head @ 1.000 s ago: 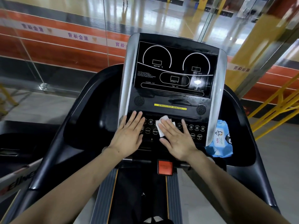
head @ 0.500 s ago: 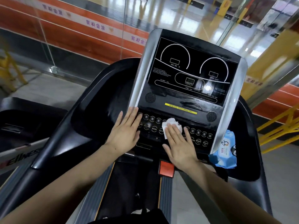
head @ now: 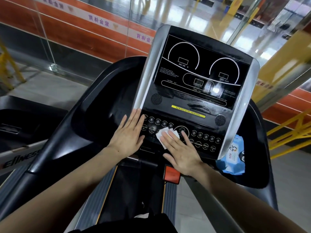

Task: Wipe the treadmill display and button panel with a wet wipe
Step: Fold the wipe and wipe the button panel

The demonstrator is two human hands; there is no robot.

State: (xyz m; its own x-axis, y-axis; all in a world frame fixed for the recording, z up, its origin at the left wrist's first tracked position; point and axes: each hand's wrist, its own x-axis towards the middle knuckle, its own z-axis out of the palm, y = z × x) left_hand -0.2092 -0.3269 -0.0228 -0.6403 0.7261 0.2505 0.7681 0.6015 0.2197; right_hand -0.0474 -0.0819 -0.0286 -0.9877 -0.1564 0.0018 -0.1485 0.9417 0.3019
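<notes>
I have one wipe (head: pixel 165 134), mid-frame on the button panel (head: pixel 202 140), pressed flat under my right hand's (head: pixel 182 153) straight fingers. I judge it thin, limp and damp: it bunches easily, so flat pressure suits it better than a pinch. My left hand (head: pixel 128 136) lies open on the panel's left edge, holding nothing. One display (head: pixel 200 71) above; one blue pack (head: pixel 233 157) at right.
</notes>
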